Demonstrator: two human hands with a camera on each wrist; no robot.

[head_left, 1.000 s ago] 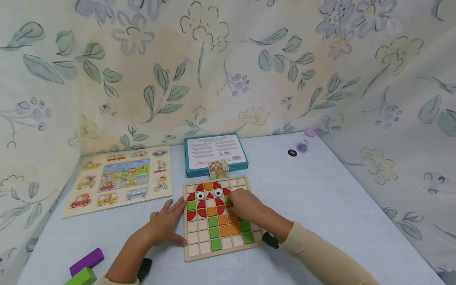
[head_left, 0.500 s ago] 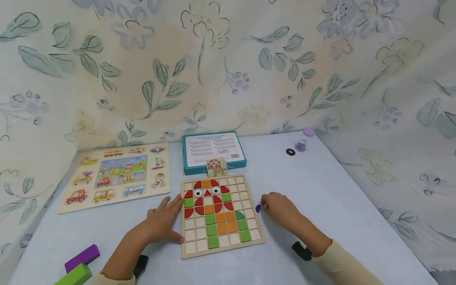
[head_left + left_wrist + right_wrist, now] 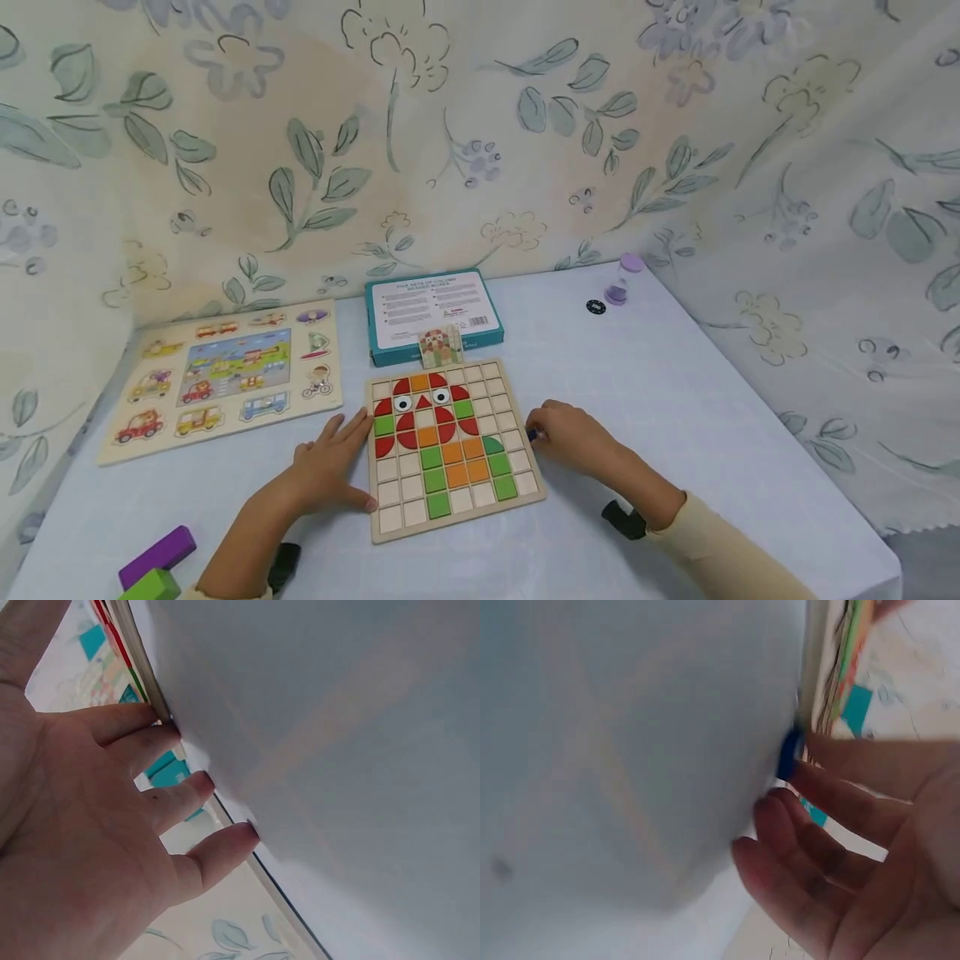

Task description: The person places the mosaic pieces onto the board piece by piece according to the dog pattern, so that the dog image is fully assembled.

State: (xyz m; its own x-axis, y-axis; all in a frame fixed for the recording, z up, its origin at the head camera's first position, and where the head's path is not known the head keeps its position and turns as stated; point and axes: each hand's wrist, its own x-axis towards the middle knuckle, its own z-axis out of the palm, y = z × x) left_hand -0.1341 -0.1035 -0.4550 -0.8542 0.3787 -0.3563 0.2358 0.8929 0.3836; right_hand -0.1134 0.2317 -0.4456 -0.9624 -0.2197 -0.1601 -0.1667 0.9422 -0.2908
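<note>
A wooden grid board [image 3: 414, 510] holds red, orange and green tiles plus two eye tiles in an owl-like pattern; several cells show bare wood. My left hand [image 3: 326, 467] rests at the board's left edge, thumb and fingers spread, fingertips against the side. Just off the right edge, my right hand [image 3: 573, 437] pinches a small blue piece [image 3: 788, 754] between thumb and index finger, low over the table, other fingers loosely bent. Much of the piece is covered by the fingertips. A rounded dark green tile [image 3: 492, 444] sits in the board's right part.
A picture card [image 3: 441, 346] leans on a teal box [image 3: 375, 350] behind the board. A vehicle puzzle [image 3: 302, 400] lies at the back left. Purple [image 3: 157, 557] and green blocks [image 3: 152, 586] are front left. A black chip [image 3: 596, 307] and purple sand timer [image 3: 617, 292] stand back right.
My right hand has left the board, moved right to the blue piece on the table and taken it between its fingertips. The left hand stays at the board's edge.
</note>
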